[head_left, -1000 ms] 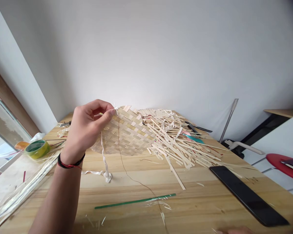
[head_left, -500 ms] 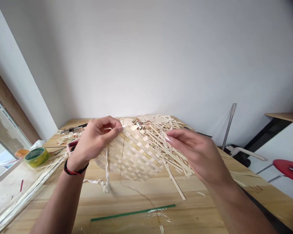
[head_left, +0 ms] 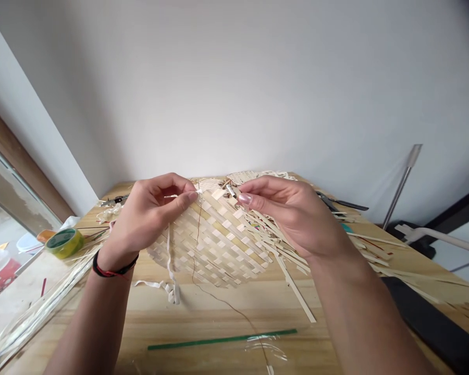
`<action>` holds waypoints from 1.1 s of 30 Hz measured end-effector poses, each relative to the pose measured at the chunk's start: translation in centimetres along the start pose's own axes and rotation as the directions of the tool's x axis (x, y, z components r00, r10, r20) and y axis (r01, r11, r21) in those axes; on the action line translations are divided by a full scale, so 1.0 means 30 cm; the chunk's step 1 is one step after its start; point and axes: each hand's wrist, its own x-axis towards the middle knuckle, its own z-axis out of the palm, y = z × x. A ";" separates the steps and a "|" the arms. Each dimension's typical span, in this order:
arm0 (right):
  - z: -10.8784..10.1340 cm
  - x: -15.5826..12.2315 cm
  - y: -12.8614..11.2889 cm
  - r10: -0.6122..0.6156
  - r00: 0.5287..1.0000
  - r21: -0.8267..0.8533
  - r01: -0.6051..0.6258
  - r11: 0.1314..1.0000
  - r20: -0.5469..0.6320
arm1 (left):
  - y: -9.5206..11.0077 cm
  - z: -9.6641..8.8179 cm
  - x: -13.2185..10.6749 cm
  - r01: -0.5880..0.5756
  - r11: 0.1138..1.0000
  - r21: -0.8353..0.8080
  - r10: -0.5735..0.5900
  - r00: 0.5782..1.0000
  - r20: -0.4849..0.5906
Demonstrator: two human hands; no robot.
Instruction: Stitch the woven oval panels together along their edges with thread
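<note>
A round woven mat of pale bamboo strips (head_left: 214,242) is held tilted above the wooden table (head_left: 226,317). My left hand (head_left: 150,216) pinches its upper left edge between thumb and fingers, where a thin white strip (head_left: 171,260) and a thin brown thread (head_left: 197,245) hang down. My right hand (head_left: 293,211) pinches at the mat's top edge, finger and thumb closed on a small metal piece (head_left: 230,190) that I cannot name. A black and red band circles my left wrist.
Loose bamboo strips (head_left: 297,255) are heaped behind and right of the mat. A green stick (head_left: 222,339) lies near the front edge. A roll of green tape (head_left: 64,242) and long strips sit at left. Scissors (head_left: 340,202) lie at back right, a black flat object (head_left: 433,323) at right.
My right hand came up from the lower right and closed on the mat's top edge. The left hand kept its pinch while the mat shifted slightly.
</note>
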 end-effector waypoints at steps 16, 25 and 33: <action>0.001 -0.008 -0.030 -0.054 0.999 -0.133 0.054 0.990 0.002 | -0.010 0.021 -0.005 0.027 0.999 -0.031 -0.027 1.000 0.002; 0.011 -0.009 -0.020 -0.078 0.997 -0.201 0.076 0.977 -0.002 | 0.004 0.029 -0.007 -0.079 0.996 0.036 0.079 0.997 -0.002; 0.017 -0.014 -0.010 -0.094 0.995 -0.227 0.087 0.970 -0.020 | -0.001 0.034 -0.004 -0.096 0.994 0.043 0.097 0.995 -0.007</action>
